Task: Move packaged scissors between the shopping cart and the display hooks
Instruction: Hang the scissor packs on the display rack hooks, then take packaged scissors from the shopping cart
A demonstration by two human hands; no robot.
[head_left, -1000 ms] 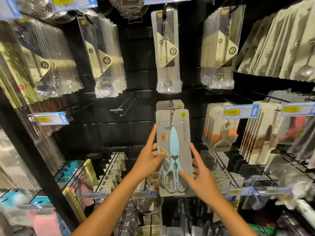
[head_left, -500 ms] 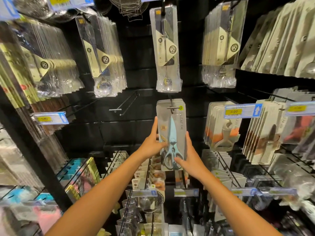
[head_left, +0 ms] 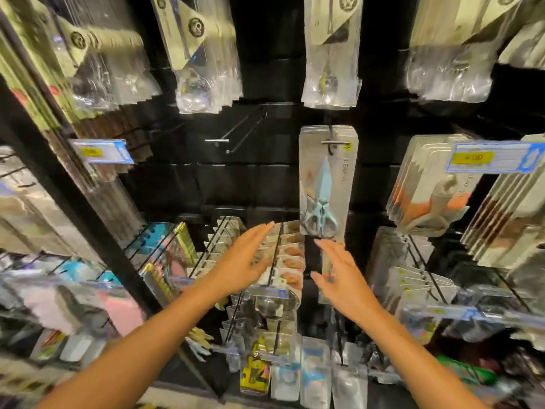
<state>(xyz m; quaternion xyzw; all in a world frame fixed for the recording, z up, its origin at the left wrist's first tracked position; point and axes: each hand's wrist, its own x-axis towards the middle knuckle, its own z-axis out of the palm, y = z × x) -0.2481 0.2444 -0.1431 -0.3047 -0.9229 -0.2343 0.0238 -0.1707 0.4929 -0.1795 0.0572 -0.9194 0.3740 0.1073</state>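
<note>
A pack of light-blue scissors [head_left: 323, 187] on a grey card hangs from a metal display hook [head_left: 334, 141] at the centre of the black wall, in front of more packs of the same kind. My left hand [head_left: 244, 261] is below and to the left of the pack, fingers spread, holding nothing. My right hand [head_left: 342, 276] is just under the pack's lower edge, also spread and empty. Neither hand touches the pack. The shopping cart is out of view.
An empty double hook [head_left: 233, 134] juts out left of the scissors. Bagged utensils [head_left: 331, 54] hang above. Peeler packs [head_left: 427, 187] under a blue price tag [head_left: 495, 157] hang at the right. Rows of small carded goods [head_left: 283, 261] fill the hooks below my hands.
Both hands held the scissors pack and slid it onto the hook. Now they have let go and dropped back below it, and the pack hangs free. The view moved closer and lower.
</note>
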